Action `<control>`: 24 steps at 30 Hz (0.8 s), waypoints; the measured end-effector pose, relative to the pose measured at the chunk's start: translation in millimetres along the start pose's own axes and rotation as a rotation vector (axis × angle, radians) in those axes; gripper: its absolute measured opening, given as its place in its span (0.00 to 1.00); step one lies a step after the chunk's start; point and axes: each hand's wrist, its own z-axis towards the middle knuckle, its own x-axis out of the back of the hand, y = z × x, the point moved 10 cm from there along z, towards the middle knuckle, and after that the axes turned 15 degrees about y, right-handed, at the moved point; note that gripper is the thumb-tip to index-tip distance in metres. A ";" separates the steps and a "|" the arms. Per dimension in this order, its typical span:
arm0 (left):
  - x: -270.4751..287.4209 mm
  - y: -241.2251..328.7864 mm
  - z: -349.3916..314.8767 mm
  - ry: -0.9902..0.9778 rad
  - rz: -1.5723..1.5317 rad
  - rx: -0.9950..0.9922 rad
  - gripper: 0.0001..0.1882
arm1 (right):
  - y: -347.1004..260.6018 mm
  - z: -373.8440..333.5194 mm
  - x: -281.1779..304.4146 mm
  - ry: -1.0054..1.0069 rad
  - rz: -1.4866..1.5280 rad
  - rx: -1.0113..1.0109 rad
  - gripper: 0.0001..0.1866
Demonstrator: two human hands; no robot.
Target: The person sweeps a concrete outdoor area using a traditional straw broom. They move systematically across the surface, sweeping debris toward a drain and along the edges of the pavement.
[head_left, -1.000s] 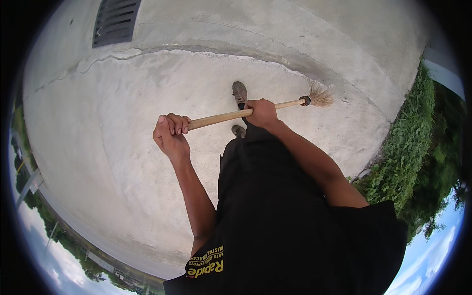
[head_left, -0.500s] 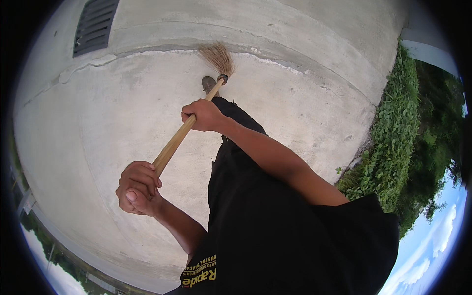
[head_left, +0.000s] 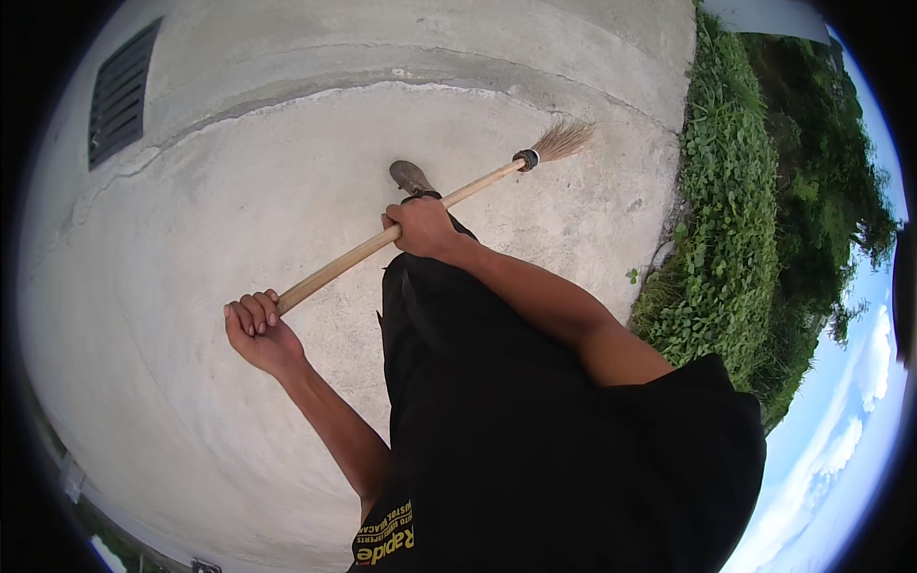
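A broom (head_left: 344, 264) with a long wooden handle slants across the view, from the lower left up to the right. Its fan of thin brown bristles, bound by a dark band, points toward the green plants. My left hand (head_left: 264, 332) is closed around the top end of the handle. Farther down the shaft, my right hand (head_left: 426, 229) wraps around it just in front of my leg. The bristles are over the pale concrete ground (head_left: 535, 229); whether they touch it I cannot tell.
A dark slotted drain grate (head_left: 124, 94) lies at the far left. A rough-edged crack (head_left: 325, 89) curves across the concrete ahead. Leafy green plants (head_left: 721, 220) border the right side. My brown shoe (head_left: 411, 177) stands beside the handle.
The broom's bristle end has swung to the right, from ahead of my shoe toward the plants. My right hand moved slightly right with it; my left hand turned on the handle end. The view shifted.
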 end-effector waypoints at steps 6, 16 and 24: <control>12.3 231.1 -158.2 0.096 0.185 -0.860 0.25 | -196.4 2.1 4.5 -0.009 0.480 0.419 0.03; -89.1 -131.4 -254.8 -0.545 0.250 -0.155 0.26 | 167.5 -241.1 -28.4 0.143 0.346 -0.304 0.02; -139.6 -387.7 -463.8 -0.470 0.244 0.350 0.27 | 431.7 -481.1 121.9 0.255 -0.168 -0.628 0.17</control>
